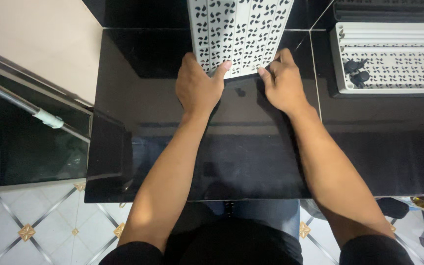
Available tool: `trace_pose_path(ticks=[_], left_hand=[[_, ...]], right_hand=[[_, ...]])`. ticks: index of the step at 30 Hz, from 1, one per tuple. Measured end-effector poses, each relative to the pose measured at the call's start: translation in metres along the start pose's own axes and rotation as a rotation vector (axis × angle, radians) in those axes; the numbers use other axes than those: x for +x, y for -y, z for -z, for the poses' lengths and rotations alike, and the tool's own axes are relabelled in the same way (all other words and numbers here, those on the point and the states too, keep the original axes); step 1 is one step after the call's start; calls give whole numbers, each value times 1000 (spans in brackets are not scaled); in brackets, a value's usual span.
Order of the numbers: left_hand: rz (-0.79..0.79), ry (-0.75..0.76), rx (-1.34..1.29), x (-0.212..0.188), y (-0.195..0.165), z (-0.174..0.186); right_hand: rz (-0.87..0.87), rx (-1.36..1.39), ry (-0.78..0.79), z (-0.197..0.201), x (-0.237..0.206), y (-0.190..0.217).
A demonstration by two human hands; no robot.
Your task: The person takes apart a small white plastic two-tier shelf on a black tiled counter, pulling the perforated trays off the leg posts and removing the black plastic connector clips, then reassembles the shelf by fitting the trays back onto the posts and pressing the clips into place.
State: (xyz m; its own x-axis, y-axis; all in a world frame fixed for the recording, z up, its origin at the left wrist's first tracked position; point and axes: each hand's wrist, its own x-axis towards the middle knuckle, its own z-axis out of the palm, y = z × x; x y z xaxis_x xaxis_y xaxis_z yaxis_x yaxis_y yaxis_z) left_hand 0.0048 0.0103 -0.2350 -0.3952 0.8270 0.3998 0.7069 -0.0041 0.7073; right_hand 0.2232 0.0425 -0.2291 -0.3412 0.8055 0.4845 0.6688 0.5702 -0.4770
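A grey perforated plastic panel (241, 29) with small pinwheel-shaped cutouts lies on a glossy black table (138, 98), reaching past the top of the view. My left hand (198, 87) grips its near edge at the left, thumb on top. My right hand (283, 81) pinches the same edge at the right, fingers curled against the panel's corner.
A grey perforated tray (393, 73) with small dark wheel-like parts (358, 71) sits on the table at the right. A dark panel (384, 10) lies behind it. A glass tank with a metal rail (20, 105) stands at the left. Patterned floor tiles (30, 225) lie below.
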Motion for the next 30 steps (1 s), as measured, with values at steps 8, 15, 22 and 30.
trace_pose_path(ticks=[8, 15, 22, 30], left_hand=[[-11, -2, 16, 1, -3, 3], [-33, -12, 77, 0, -1, 2], [-64, -40, 70, -2, 2, -2], [-60, -27, 87, 0, -4, 3]], right_hand=[[105, 24, -40, 6, -5, 8], [16, 122, -21, 7, -7, 0], [34, 146, -8, 4, -8, -10], [23, 296, 39, 7, -4, -13]])
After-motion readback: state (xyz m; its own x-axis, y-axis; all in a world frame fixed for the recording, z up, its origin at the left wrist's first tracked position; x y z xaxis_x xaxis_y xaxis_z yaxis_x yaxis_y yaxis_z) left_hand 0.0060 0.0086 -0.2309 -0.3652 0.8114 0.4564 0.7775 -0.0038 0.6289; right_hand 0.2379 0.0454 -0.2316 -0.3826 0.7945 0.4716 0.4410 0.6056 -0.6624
